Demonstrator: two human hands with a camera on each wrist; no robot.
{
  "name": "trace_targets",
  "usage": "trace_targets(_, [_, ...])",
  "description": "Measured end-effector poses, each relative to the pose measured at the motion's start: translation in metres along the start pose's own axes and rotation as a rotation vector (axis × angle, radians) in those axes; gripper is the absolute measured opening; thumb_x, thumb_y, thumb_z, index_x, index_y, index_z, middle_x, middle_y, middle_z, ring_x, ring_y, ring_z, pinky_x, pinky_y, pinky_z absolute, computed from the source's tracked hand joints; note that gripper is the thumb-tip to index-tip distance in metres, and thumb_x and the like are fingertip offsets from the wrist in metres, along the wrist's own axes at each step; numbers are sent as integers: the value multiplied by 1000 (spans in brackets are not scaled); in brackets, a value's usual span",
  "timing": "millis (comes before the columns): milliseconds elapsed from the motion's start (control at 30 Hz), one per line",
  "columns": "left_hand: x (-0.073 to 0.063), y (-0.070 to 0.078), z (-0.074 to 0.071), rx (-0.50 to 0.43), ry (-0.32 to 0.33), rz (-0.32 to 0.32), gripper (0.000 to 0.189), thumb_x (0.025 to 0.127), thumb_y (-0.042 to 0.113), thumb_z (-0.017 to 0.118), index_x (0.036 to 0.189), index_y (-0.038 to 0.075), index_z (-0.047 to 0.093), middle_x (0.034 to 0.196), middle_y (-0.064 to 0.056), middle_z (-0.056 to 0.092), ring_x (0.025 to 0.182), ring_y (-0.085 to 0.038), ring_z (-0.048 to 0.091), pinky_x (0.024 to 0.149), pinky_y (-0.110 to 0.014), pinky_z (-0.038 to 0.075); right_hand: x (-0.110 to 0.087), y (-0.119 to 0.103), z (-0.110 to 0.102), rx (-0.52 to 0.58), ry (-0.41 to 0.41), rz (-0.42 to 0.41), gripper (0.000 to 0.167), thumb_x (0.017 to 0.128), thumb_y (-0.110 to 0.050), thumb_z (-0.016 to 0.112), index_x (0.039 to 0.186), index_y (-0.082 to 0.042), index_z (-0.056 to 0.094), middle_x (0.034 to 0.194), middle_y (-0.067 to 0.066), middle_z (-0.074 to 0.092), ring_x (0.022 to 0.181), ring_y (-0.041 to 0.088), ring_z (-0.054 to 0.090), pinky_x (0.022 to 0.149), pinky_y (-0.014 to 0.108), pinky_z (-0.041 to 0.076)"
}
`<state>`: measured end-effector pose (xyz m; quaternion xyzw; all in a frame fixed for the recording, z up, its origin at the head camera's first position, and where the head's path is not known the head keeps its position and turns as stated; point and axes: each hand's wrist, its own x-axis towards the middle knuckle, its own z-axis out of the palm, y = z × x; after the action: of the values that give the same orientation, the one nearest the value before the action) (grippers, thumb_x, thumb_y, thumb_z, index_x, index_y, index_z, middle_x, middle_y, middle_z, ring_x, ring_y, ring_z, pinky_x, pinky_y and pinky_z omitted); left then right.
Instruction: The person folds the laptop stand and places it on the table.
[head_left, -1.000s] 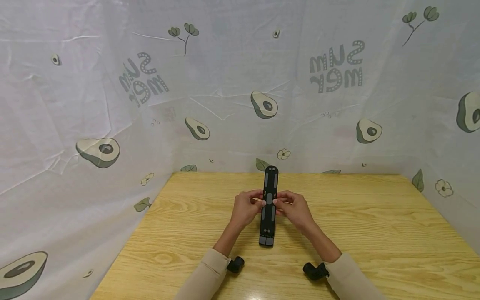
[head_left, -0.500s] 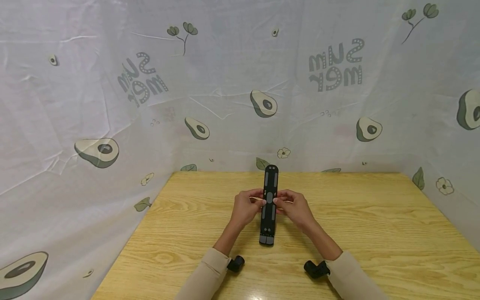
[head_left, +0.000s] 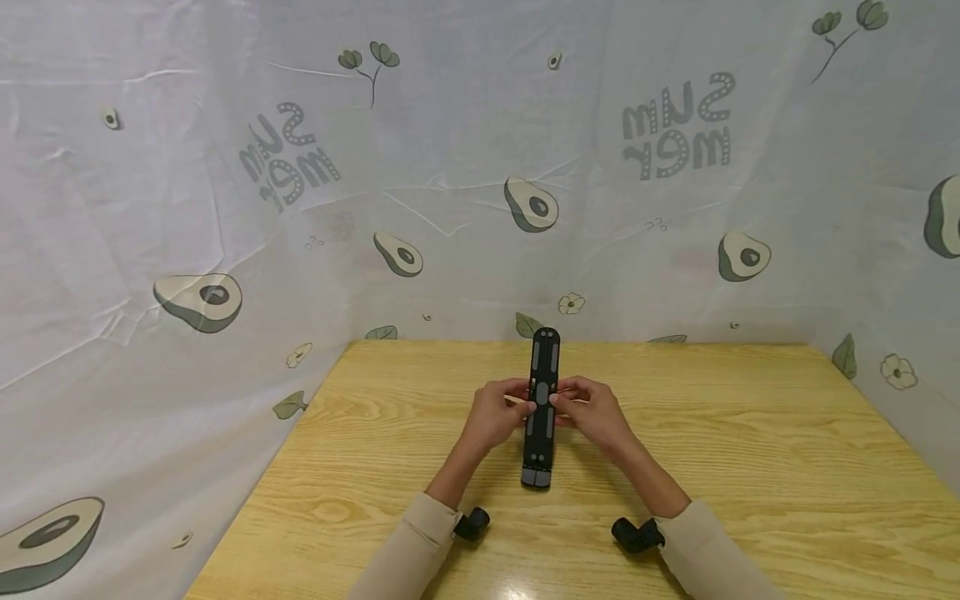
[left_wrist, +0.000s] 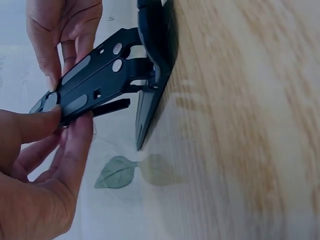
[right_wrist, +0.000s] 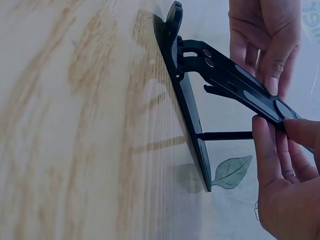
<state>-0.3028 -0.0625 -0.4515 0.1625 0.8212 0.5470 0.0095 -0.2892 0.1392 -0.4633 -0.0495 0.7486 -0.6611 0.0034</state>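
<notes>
A narrow black folding laptop stand point(head_left: 538, 446) with grey pads stands at mid-table, its long axis running away from me. Its lower plate point(right_wrist: 196, 127) lies on the tabletop, while the upper panel point(left_wrist: 80, 82) slants up off it at the hinged end. A thin strut point(right_wrist: 225, 135) shows between the two in the right wrist view. My left hand point(head_left: 491, 415) pinches the panel's left edge near the middle, thumb on top and fingers beneath. On the opposite edge my right hand point(head_left: 596, 417) pinches it the same way. Fingers under the panel are partly hidden in the head view.
The wooden table point(head_left: 360, 500) extends around the stand on all sides. A pale curtain point(head_left: 450, 150) printed with avocados hangs behind it and along both sides. Black wrist cameras point(head_left: 472, 524) sit at the cuffs of both beige sleeves.
The head view has shifted slightly. Both hands keep their pinch on the laptop stand, with no clear movement of the stand.
</notes>
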Motion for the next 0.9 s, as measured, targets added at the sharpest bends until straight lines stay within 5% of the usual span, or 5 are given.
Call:
trace_targets(433, [-14, -3, -1, -13, -92, -145, 37, 101, 1, 72, 138, -1, 69, 115, -19, 74, 88, -26, 78, 76, -43, 68, -2, -5, -5, -62, -40, -44, 29, 106, -12, 69, 128, 7, 68, 105, 15, 72, 89, 24, 77, 87, 49, 67])
trace_targets(733, [-24, -4, 3, 67, -104, -126, 16, 98, 3, 76, 114, 0, 75, 98, -11, 74, 79, -19, 73, 67, -34, 64, 2, -8, -6, -87, -21, -55, 29, 106, -11, 69, 128, 7, 68, 104, 16, 72, 92, 23, 75, 88, 47, 67])
trace_targets(900, [-29, -5, 4, 47, -113, -136, 19, 96, 1, 77, 115, -1, 74, 93, -9, 73, 72, -21, 72, 64, -34, 63, 7, -13, -8, -82, 2, -52, 31, 106, -12, 69, 131, 6, 68, 102, 11, 69, 98, 25, 73, 93, 47, 66])
